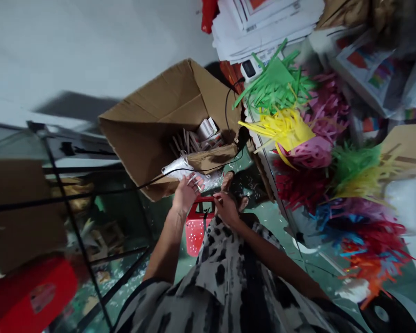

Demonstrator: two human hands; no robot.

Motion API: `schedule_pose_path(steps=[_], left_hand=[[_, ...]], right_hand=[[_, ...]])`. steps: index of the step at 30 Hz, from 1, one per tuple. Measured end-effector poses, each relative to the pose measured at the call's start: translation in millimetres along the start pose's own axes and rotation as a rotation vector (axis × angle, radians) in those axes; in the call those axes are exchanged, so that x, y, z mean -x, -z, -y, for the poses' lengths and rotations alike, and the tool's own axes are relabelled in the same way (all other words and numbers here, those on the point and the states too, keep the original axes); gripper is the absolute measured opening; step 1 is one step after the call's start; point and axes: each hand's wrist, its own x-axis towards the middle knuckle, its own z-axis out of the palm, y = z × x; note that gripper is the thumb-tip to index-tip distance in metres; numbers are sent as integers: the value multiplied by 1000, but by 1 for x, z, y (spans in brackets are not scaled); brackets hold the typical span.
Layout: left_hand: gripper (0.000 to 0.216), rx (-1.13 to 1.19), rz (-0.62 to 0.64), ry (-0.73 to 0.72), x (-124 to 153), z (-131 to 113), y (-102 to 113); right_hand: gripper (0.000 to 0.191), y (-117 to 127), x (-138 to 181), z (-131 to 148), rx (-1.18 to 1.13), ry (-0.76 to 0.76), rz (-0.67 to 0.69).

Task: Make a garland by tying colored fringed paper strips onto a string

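My left hand [187, 190] is palm up at the near edge of a large cardboard box [152, 108], fingers apart and a little bent. Thin white strips show across its fingers; whether they are held or only lie there I cannot tell. Right beside it, a white plastic bag [177, 167] hangs over the box edge. My right hand [226, 209] is over my lap, its thumb and fingers drawn together; anything between them is too small to make out. Inside the box are several small packs [208, 128] and flat brown pieces [187, 141].
Below my hands is a red plastic stool [195, 236]. Green [277, 81], yellow [287, 129] and other coloured paper fringes cover the table on the right, with paper stacks [266, 21] behind. A black cable [125, 190] crosses before the box. A metal frame [67, 203] stands left.
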Motion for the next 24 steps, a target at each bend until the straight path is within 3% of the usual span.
schedule_pose_path(steps=[6, 8, 11, 15, 19, 24], left_hand=[[37, 138, 56, 6, 30, 29, -7], [33, 172, 34, 2, 33, 30, -6], [23, 184, -12, 25, 32, 25, -1], [17, 170, -3, 47, 23, 9, 9], [23, 188, -104, 31, 4, -18, 14], [23, 165, -102, 34, -36, -64, -5]], right_hand=[[43, 1, -14, 19, -51, 306, 47], [46, -3, -19, 28, -124, 268, 162], [34, -8, -22, 37, -180, 116, 320], [26, 1, -24, 49, -63, 78, 271], [30, 53, -13, 72, -13, 120, 314], [31, 171, 49, 90, 30, 44, 230]])
